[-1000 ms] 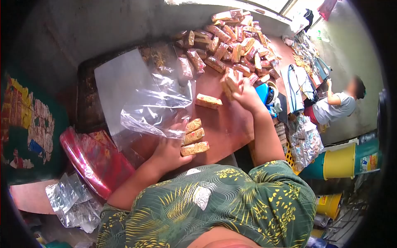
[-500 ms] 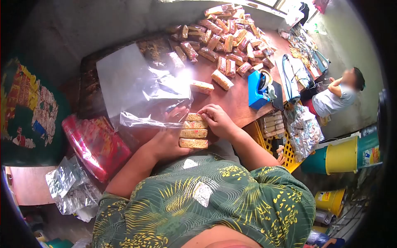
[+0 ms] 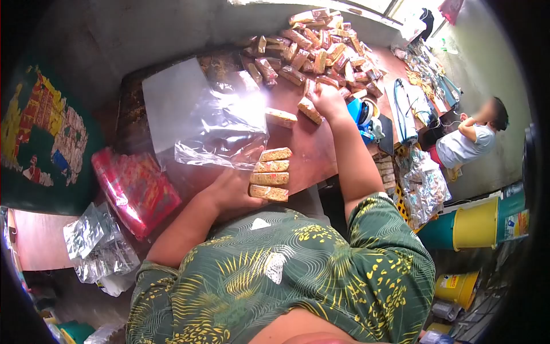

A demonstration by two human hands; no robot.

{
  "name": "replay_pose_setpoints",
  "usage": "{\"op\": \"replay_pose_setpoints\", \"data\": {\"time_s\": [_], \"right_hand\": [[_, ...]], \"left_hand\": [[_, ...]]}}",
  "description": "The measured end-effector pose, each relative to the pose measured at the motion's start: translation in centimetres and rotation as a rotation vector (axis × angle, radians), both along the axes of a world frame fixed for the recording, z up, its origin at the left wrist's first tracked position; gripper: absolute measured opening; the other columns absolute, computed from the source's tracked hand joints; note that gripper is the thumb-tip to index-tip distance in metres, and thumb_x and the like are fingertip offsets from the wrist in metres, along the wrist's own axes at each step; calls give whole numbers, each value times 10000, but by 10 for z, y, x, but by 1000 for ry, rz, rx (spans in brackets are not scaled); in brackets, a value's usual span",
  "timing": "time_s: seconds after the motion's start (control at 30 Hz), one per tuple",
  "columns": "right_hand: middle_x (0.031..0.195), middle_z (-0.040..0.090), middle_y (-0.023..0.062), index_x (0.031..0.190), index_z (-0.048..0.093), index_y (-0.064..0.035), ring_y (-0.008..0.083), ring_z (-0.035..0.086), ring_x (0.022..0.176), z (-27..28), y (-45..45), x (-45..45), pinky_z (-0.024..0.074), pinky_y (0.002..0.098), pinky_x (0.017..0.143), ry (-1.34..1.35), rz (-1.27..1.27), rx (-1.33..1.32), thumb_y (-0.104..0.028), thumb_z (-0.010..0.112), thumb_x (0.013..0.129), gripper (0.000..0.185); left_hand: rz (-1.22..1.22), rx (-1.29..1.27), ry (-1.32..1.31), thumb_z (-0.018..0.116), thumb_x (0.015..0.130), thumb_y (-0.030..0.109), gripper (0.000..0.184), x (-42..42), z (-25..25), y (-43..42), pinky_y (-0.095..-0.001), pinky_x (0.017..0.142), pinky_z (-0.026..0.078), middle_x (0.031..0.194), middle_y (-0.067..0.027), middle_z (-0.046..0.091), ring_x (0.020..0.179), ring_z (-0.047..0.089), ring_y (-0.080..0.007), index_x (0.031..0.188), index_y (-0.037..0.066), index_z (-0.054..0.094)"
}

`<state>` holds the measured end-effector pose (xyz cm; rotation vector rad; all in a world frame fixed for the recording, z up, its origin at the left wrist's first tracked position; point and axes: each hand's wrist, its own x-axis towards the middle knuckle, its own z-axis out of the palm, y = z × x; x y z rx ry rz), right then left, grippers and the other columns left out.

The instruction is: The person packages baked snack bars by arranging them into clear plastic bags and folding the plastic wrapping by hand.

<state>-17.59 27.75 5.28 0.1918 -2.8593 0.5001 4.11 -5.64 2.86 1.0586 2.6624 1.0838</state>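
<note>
My left hand point(image 3: 230, 190) is closed around a row of several wrapped snack bars point(image 3: 270, 179), held near my body with their pale, speckled ends facing right. Part of its fingers is hidden behind the bars and under clear plastic sheets point(image 3: 220, 129). My right hand point(image 3: 329, 100) is stretched out to the near edge of a heap of wrapped bars point(image 3: 321, 49). Its fingers are curled on a wrapped bar point(image 3: 310, 89) there, partly covering it. Just below lies another wrapped bar point(image 3: 310, 111), and a single bar point(image 3: 281, 118) rests beside the plastic.
A blue tape dispenser point(image 3: 361, 114) stands right of my right forearm. Red plastic packaging point(image 3: 134, 192) and clear bags point(image 3: 100, 243) lie at left. A yellow crate point(image 3: 403, 209) and a heap of clear wrappers point(image 3: 424, 178) are at right. Another person point(image 3: 467, 140) sits beyond.
My right hand has left the row of bars and moved up and right to the heap. My left hand still holds the row, whose bars now fan slightly apart.
</note>
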Motion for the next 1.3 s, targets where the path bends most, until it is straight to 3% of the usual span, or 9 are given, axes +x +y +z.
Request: {"op": "replay_pose_setpoints", "data": {"time_s": [0.23,0.43,0.53,0.83,0.87,0.97,1.07,1.17,1.3], "right_hand": [[1083,756,240,1096,749,-22,353,746,1029,17,-23,-33,582,440,910,-121,-76,283,-364,791,802,453],[958,712,61,1010,716,-51,167,711,958,24,30,-31,576,337,858,-431,-64,-570,-155,711,876,170],[1036,668,48,1113,658,-21,157,687,977,18,17,42,579,311,875,-436,184,-1341,-53,636,943,175],[1199,692,74,1224,712,17,172,641,1150,-47,-59,137,510,312,1006,-327,396,-695,-180,574,1088,277],[1225,685,80,1219,715,22,172,632,1181,-52,-64,139,503,311,1020,-209,435,-637,-196,564,1097,292],[1268,656,104,1427,580,-10,186,617,1212,-47,-100,168,486,346,1077,-556,338,-1588,-318,494,1137,432],[1367,619,122,1479,517,-28,206,588,1267,-24,-129,186,462,347,1101,-411,112,-1856,-335,461,1148,455],[1521,505,172,1461,529,-15,249,528,1362,-72,-117,171,412,378,1155,-285,343,-1525,-365,491,1131,482],[1679,148,337,1546,462,-72,530,232,1540,-37,-77,200,280,538,1248,-109,777,-387,-492,889,780,972]], "left_hand": [[8,27,-4,922,680,432,1347,-4,3,-2,-488,1301,180,1679,-254,274,1581,254,-393,1683,30,119],[20,39,52,925,697,416,1344,-4,-7,-1,-510,1284,239,1675,-253,277,1549,284,-430,1690,52,96],[4,29,93,924,703,419,1347,-2,-5,1,-512,1276,263,1683,-252,264,1558,270,-430,1693,60,84],[-29,47,32,920,704,454,1510,-8,-12,-3,-461,1303,205,1721,-295,142,1587,216,-453,1669,82,-181],[-27,30,-96,892,717,496,1500,-8,-11,-2,-476,1312,179,1733,-314,-39,1602,118,-481,1665,117,-207],[61,-46,-55,907,728,505,1551,-6,-6,4,-432,1305,197,1698,-332,183,1582,230,-459,1624,57,-278],[112,-39,11,931,710,476,1575,-6,-14,8,-428,1295,234,1682,-329,219,1555,299,-449,1616,33,-278],[119,35,16,954,685,405,1562,-5,-23,5,-431,1279,283,1674,-326,230,1547,322,-426,1641,45,-228],[89,62,106,954,676,368,1510,-8,-23,-3,-434,1234,362,1667,-314,249,1509,389,-414,1678,72,-136]]}}
